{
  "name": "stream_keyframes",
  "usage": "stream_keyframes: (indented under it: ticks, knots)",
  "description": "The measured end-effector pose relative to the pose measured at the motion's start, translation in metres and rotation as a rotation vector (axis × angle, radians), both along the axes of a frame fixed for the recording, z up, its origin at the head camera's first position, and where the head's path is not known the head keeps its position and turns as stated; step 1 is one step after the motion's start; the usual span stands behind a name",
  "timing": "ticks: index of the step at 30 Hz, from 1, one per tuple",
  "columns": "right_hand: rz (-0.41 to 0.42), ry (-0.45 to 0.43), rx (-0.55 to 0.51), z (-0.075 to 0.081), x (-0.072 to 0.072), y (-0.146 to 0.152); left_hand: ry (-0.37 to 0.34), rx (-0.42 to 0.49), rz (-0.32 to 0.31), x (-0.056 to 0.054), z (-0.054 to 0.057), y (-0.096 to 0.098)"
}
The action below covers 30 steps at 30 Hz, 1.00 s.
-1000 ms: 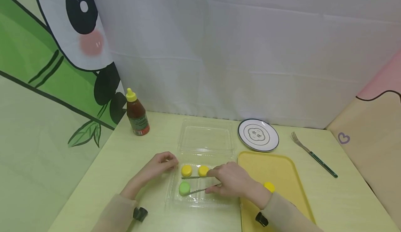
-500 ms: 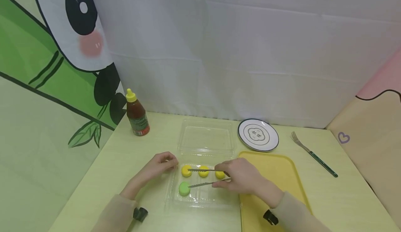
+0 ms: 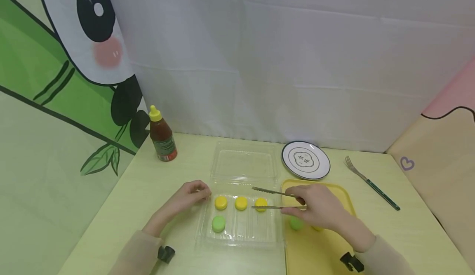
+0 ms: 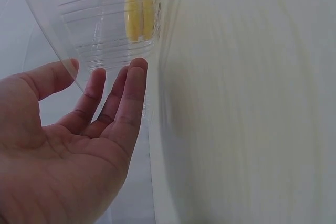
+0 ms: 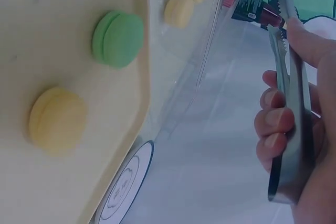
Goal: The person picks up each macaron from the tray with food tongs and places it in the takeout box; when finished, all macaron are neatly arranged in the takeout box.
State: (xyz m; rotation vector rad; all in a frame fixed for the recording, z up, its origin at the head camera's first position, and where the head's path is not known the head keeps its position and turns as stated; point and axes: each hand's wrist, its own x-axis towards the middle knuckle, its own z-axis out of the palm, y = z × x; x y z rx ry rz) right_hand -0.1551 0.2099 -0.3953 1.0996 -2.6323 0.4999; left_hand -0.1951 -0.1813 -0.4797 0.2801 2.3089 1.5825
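My right hand (image 3: 315,209) grips metal tongs (image 5: 294,103) with serrated tips. They are spread with nothing between them, over the right part of a clear plastic box (image 3: 246,229). In the box, three yellow macarons (image 3: 241,203) form a row and a green macaron (image 3: 218,224) lies in front of the leftmost. One tong arm overlaps the rightmost yellow one in the head view. My left hand (image 3: 191,194) is at the box's left back corner, loosely bent fingertips at its clear edge. A second green macaron (image 5: 118,39) and a yellow macaron (image 5: 59,121) lie on the yellow tray (image 3: 308,250).
The box's clear lid (image 3: 245,163) lies folded back behind it. A white plate (image 3: 306,159) with a dark rim sits behind the tray, and a fork (image 3: 375,186) lies to the right. A red sauce bottle (image 3: 162,139) stands at the back left.
My right hand has drawn the tongs rightward from the left macarons toward the tray, uncovering the rightmost yellow macaron in the box. My left hand has stayed in place.
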Motion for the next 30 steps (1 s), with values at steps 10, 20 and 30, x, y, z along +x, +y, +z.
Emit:
stream_keyframes:
  ticks: [10,20,30]
  knots:
    - [-0.102,0.035,0.016,-0.010,0.015,0.049,-0.006,0.002,-0.005,0.000,0.002,0.000]
    - [-0.271,0.001,0.013,-0.023,0.039,0.095,-0.009,-0.015,0.006,0.000,0.003,0.001]
    - [-0.389,-0.038,0.016,-0.046,0.059,0.128,-0.010,-0.019,0.011,-0.002,-0.001,-0.001]
